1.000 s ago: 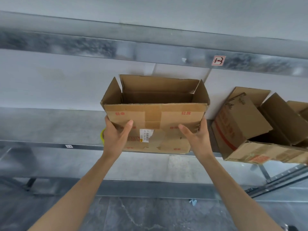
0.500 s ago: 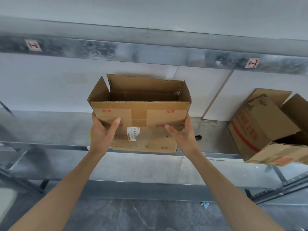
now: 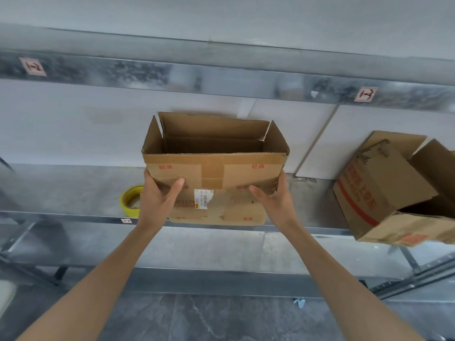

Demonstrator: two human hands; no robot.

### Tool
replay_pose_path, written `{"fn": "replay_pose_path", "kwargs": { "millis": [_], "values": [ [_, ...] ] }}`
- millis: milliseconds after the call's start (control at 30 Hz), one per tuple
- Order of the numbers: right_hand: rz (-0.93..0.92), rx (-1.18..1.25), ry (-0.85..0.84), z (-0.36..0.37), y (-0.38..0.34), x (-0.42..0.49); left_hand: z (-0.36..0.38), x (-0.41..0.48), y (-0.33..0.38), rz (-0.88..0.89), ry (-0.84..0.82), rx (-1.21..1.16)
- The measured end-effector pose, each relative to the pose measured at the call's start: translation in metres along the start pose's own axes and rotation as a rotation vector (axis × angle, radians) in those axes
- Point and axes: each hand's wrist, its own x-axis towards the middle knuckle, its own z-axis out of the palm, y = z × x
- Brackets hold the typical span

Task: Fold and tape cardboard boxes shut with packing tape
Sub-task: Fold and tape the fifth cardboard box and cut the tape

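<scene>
An open brown cardboard box (image 3: 214,168) with red print and a white label sits at the front of a metal shelf (image 3: 73,190), its top flaps standing up. My left hand (image 3: 158,198) grips its left front corner, thumb across the front face. On the opposite corner my right hand (image 3: 273,198) holds it the same way. A yellow roll of packing tape (image 3: 130,203) lies on the shelf just left of my left hand.
More open cardboard boxes (image 3: 394,190) are heaped on the shelf at the right, overhanging its edge. An upper shelf beam (image 3: 221,80) runs overhead. A lower shelf (image 3: 197,249) and the grey floor lie below.
The box and both hands have shifted left along the shelf relative to the heap at the right, and the yellow tape roll has come into view beside my left hand.
</scene>
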Motion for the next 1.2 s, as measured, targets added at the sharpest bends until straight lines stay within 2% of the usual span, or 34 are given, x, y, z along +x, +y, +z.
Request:
{"fn": "replay_pose_path", "kwargs": {
  "millis": [400,567,733,933,1200],
  "values": [
    [0.012,-0.072,0.085,-0.068,0.007,0.002,0.061,-0.029,0.034,-0.005,-0.053,-0.081],
    [-0.057,0.025,0.091,-0.089,-0.013,0.005,0.059,-0.026,0.051,0.059,0.089,-0.146],
    [-0.097,0.049,0.070,-0.093,-0.025,0.007,0.059,-0.029,0.070,0.021,0.138,-0.129],
    [-0.075,0.092,0.065,-0.102,-0.025,0.009,0.052,-0.021,0.073,-0.118,0.045,-0.084],
    [-0.031,0.039,0.011,-0.104,-0.030,0.016,0.041,-0.020,0.083,-0.176,-0.006,-0.088]
  ]
}}
